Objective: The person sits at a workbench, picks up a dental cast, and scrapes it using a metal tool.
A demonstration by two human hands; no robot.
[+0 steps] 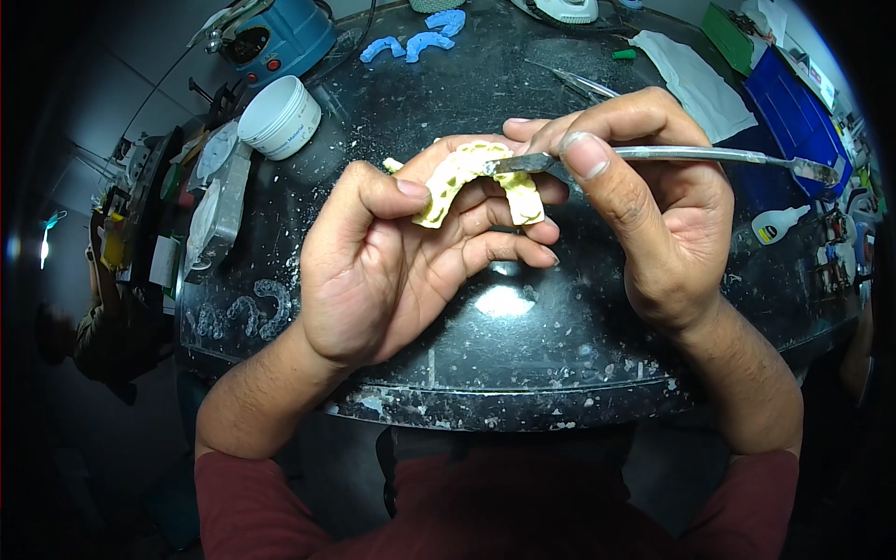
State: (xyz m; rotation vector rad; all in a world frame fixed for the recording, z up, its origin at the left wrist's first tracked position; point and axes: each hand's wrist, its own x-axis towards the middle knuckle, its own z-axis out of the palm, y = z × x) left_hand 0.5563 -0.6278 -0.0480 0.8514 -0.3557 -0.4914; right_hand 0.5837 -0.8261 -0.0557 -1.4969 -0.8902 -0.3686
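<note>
My left hand (pixel 350 266) holds a pale yellow dental cast (pixel 448 177), an arch shape, between the thumb and the fingers behind it. The open ends of the arch point toward me. In my right hand (pixel 677 210) is a slim metal dental carving knife (pixel 695 153), pinched by thumb and fingers and lying nearly level. Its dark blade reaches left onto the front of the cast and appears to touch it. The other, spoon-like end sticks out past the right hand. Both hands are above the black worktable (pixel 560 336).
Blue arch-shaped pieces (pixel 429 42) and a white tub (pixel 280 118) stand at the back left, beside a blue machine (pixel 280 42). Clear arch trays (pixel 247 313) lie at left. Metal tweezers (pixel 579 82), a white sheet (pixel 695 84), a small bottle (pixel 777 224) and a blue bin (pixel 798 117) are at right.
</note>
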